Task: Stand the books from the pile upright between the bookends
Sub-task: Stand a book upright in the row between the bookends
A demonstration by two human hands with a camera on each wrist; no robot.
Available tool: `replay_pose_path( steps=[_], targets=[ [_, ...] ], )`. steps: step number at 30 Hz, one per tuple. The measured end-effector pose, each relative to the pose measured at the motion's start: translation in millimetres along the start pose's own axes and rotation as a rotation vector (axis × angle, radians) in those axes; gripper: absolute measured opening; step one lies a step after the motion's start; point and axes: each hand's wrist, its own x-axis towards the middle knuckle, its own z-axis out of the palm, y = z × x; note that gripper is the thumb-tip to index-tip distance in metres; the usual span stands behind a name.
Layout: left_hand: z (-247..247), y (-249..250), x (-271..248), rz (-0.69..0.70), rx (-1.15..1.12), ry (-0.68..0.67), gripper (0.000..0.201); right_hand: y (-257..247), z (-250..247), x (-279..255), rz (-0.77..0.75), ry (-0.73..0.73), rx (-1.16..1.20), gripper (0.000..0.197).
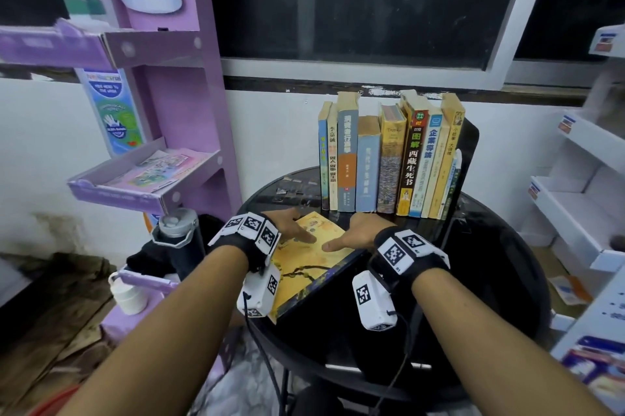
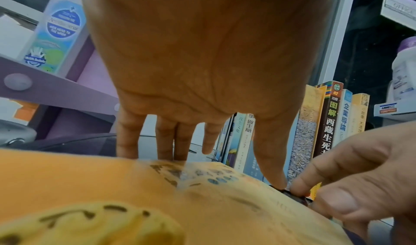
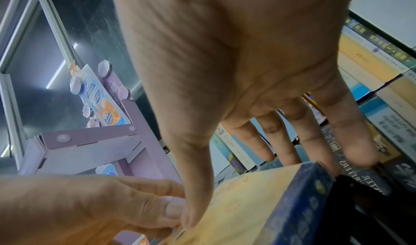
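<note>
At far left a purple cardboard display stand (image 1: 189,104) rises beside the round black table (image 1: 490,266), with leaflets lying in its lower tray (image 1: 135,185); below it a grey-lidded bottle (image 1: 176,229) and a small white jar (image 1: 126,295) stand close to the table's edge. The left hand (image 1: 287,228) lies on the left side of the yellow book (image 1: 304,266), fingers straight and spread over its far edge, thumb flat on the cover. That book lies flat at the table's near side, just in front of the row. The right hand (image 1: 358,233) rests on its right side, fingers extended over the far corner, thumb on the cover close to the left thumb. Behind, a row of upright books (image 1: 389,162) fills the far edge, its right end against a black bookend (image 1: 468,158). White shelving (image 1: 575,195) stands at far right.
</note>
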Motion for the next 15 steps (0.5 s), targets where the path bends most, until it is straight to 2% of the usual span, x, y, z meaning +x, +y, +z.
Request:
replay_pose_path(
  steps=[4,9,13,15],
  targets=[
    [4.1,-1.7,5.5,-0.046,0.137,0.095,0.095,-3.4,7.0,3.5,0.0,0.035,-0.039,0.06],
    [11.3,-5.6,9.1,-0.025,0.195,0.157,0.093,0.3,16.0,8.7,0.044,0.072,-0.033,0.057],
    [11.1,-8.1,9.1,-0.019,0.19,0.177,0.096,0.7,16.7,8.9,0.057,0.041,0.02,0.055],
    [10.5,-8.3,8.7,-0.023,0.187,0.172,0.097,2.6,18.5,9.1,0.041,0.019,0.032,0.063]
  ],
)
